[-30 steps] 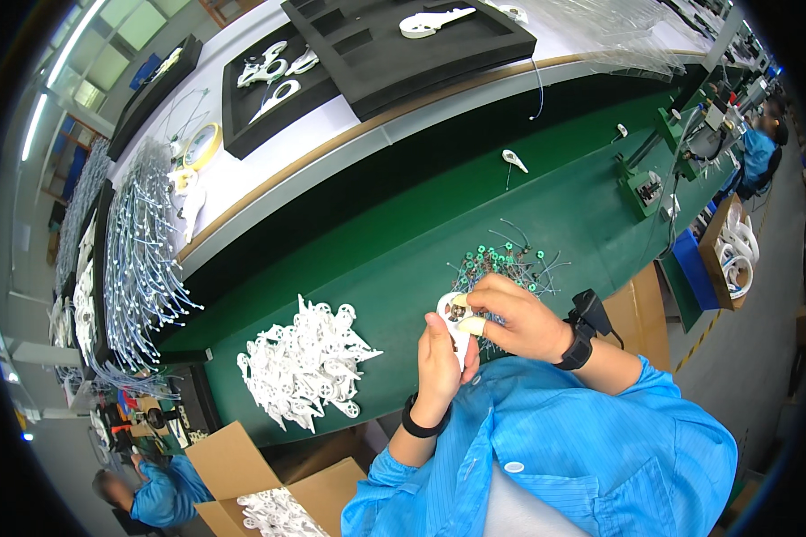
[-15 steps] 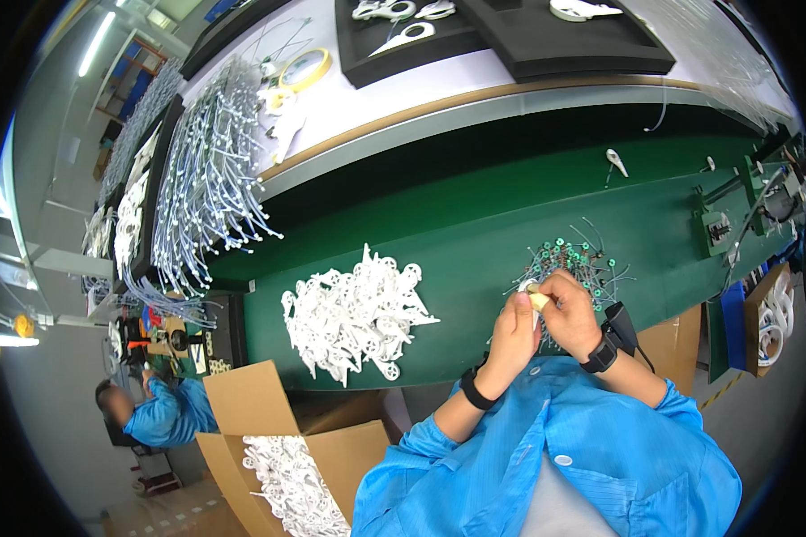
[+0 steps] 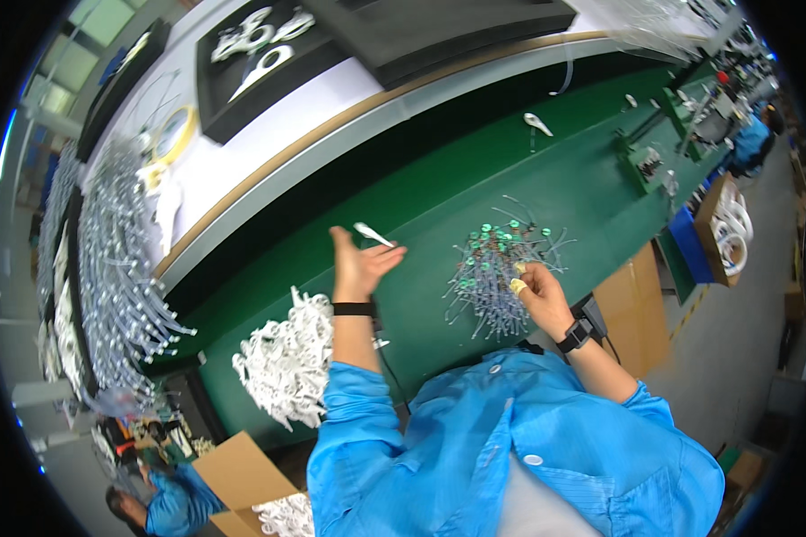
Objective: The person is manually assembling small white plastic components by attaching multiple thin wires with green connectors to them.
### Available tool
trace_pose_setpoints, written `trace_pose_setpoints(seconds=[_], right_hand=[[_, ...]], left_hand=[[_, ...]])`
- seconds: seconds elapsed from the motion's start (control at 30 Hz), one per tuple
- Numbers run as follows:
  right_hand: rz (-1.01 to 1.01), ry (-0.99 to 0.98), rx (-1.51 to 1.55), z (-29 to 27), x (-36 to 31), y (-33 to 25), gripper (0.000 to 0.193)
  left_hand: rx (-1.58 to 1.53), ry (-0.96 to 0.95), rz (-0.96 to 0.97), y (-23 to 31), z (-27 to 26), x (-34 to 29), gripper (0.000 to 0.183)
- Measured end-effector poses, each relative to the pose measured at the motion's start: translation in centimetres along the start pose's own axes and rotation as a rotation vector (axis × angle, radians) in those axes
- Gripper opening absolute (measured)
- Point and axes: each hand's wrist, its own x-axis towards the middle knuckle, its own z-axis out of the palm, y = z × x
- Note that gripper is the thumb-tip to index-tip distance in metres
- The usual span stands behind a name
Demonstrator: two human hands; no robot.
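My left hand is stretched out over the green bench with its fingers spread. Just beyond its fingertips is a small white plastic piece with a pointed end; whether it touches the fingers or lies on the bench I cannot tell. My right hand is at the right edge of a pile of thin grey wires with green ring-shaped ends. Its thumb and index finger wear yellow finger covers and are slightly apart, with nothing visible between them. A heap of white plastic parts lies left of my left forearm.
A raised shelf runs along the back, bearing black trays, yellow tape and hanging wire bundles. Another white piece lies at the far right, near small fixtures. An open carton stands lower left.
My hands were together at the wire pile. The left has swung away leftward and opened near a white piece; the right stays by the pile. The whole view has tilted and shifted.
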Motion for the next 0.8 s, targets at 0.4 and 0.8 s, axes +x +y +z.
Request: trace_pose_setpoints(seconds=[0.4, 0.8], right_hand=[[-0.137, 0.090, -0.408, -2.2, 7.3, 8.2, 0.019], [-0.005, -0.021, -0.385, -0.7, 13.9, 11.3, 0.012]], left_hand=[[0.223, 0.350, 0.491, -6.4, -15.4, -6.1, 0.031], [0.869, 0.591, 0.700, -12.8, -23.8, -8.2, 0.019]])
